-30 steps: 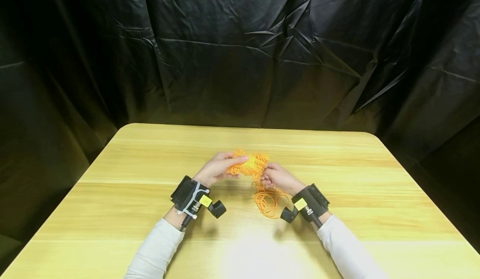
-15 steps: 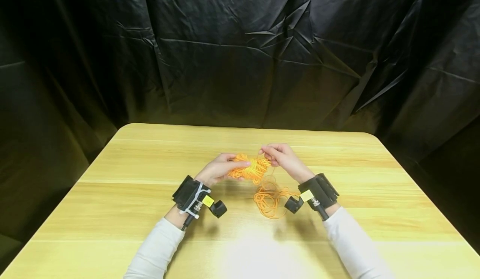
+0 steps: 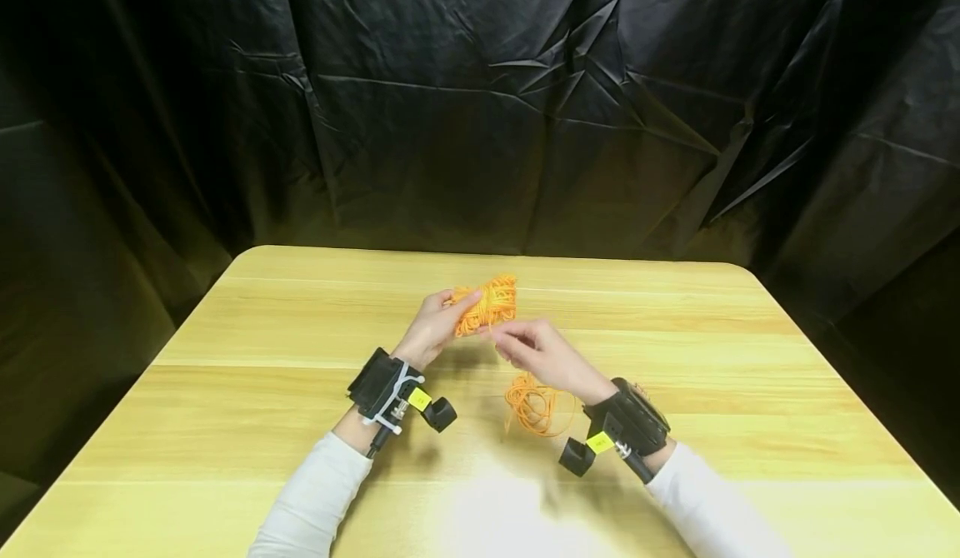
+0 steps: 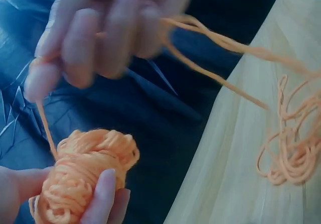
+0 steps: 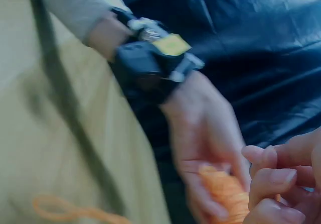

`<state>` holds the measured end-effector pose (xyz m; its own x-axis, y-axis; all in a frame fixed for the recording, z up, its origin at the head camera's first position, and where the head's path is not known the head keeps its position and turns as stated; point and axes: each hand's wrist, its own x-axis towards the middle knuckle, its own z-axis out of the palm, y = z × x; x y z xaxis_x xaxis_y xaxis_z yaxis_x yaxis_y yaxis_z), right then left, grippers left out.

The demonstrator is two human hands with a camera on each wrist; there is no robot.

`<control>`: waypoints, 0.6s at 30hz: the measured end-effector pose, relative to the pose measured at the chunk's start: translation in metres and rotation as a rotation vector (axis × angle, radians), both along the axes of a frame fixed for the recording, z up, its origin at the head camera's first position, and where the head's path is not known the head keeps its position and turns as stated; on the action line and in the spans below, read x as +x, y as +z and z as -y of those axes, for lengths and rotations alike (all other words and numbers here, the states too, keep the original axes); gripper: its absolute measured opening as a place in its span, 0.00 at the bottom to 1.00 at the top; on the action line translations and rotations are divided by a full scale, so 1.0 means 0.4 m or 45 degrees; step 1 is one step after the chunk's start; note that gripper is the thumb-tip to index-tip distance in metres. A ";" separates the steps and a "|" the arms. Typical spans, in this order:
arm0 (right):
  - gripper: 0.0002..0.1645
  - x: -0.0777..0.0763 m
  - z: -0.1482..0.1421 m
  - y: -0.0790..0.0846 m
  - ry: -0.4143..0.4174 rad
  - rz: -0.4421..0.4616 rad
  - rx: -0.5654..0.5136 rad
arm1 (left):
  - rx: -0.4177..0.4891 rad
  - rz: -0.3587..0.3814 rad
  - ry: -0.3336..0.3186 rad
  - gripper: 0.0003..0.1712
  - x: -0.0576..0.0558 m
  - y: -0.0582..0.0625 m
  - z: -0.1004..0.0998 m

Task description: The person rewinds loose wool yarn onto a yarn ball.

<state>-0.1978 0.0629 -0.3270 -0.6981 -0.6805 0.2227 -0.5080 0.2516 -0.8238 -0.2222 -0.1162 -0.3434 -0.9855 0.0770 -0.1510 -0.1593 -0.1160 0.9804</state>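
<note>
A bundle of orange cord [image 3: 495,301], wound round its middle, is held above the table in my left hand [image 3: 433,331]. The thumb lies across its front and the fingers go behind it. Just in front of the bundle, my right hand [image 3: 542,356] pinches a strand of the same cord. In the left wrist view, that strand [image 4: 46,128] runs taut from the thumb and fingertip of the right hand [image 4: 108,40] down to the bundle [image 4: 70,189]. More cord trails from behind those fingers towards a loose tangle [image 3: 532,408] on the table.
The light wooden table [image 3: 337,491] has rounded far corners. Black sheeting [image 3: 450,125] hangs behind it and at both sides. Each wrist carries a black strap with a small camera, the left one [image 3: 438,414] and the right one [image 3: 576,456].
My right hand rose beyond the bundle's right end, then came down and left to its near side with the strand. My left hand has lifted and tilted the bundle slightly.
</note>
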 end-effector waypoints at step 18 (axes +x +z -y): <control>0.17 -0.072 -0.012 -0.141 0.034 0.474 -0.037 | 0.069 0.024 -0.258 0.21 0.011 0.000 0.000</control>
<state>-0.2265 0.0675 -0.3835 -0.7171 -0.6966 -0.0238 -0.1781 0.2161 -0.9600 -0.2178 -0.1162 -0.3433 -0.9462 0.2818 -0.1592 -0.2027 -0.1325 0.9703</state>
